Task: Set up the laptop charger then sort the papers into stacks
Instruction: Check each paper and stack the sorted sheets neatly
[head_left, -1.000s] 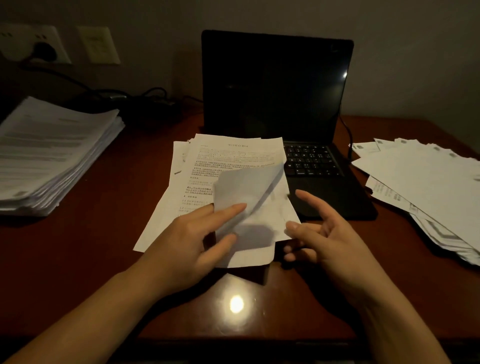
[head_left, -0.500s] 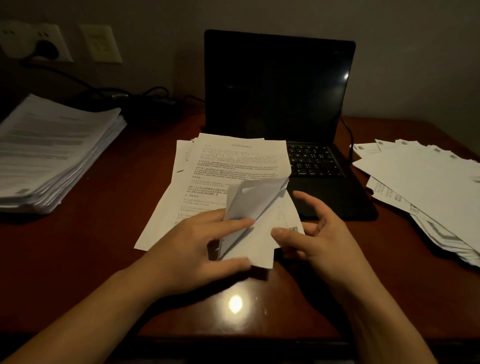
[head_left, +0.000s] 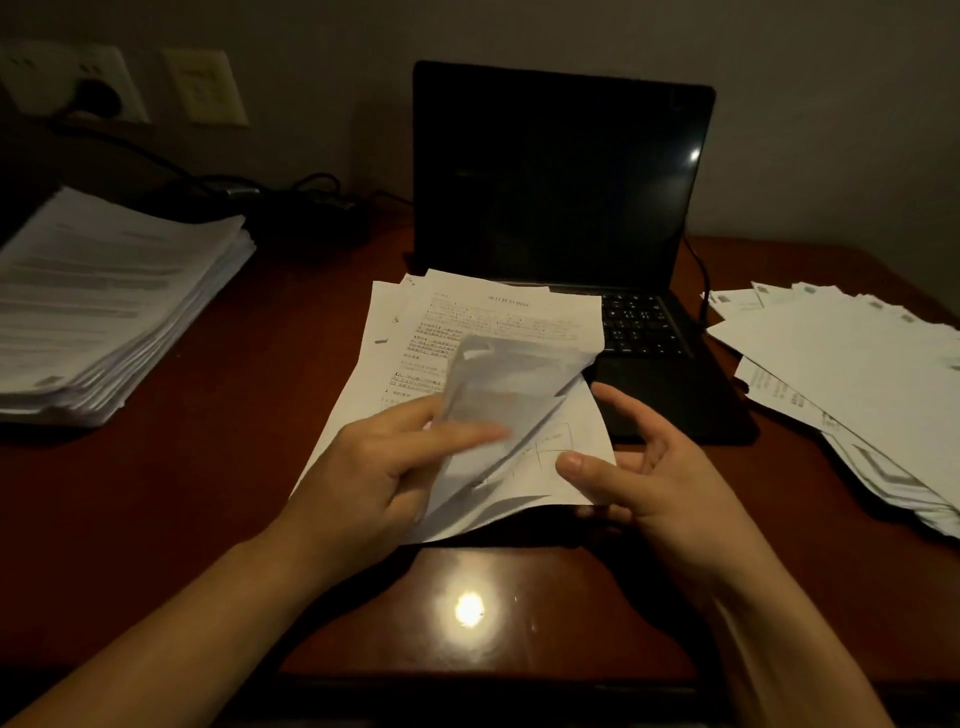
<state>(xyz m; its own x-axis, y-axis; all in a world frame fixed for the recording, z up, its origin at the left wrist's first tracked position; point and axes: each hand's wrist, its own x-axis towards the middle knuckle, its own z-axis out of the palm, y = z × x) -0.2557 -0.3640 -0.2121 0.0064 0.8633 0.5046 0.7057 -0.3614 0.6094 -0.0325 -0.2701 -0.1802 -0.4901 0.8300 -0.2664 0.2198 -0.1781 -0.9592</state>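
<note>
A loose pile of printed papers (head_left: 498, 327) lies in the middle of the dark wooden desk, partly over the keyboard of the open black laptop (head_left: 561, 176). My left hand (head_left: 384, 467) pinches the curled-up lower corner of the top sheet (head_left: 498, 384), which is blurred. My right hand (head_left: 639, 467) holds the pile's lower right corner, thumb on top and fingers under the edge. A black charger cable (head_left: 698, 270) runs to the laptop's right side. The plug (head_left: 96, 101) sits in the wall socket at the far left.
A thick stack of printed papers (head_left: 104, 301) lies at the left of the desk (head_left: 208, 493). A fanned spread of sheets (head_left: 857, 384) lies at the right, running to the edge. Black cables and a charger brick (head_left: 270, 192) lie behind the left stack.
My left hand has bent the top sheet's corner up and further to the left. My right hand has closed in from beside the pile and taken hold of its lower right corner.
</note>
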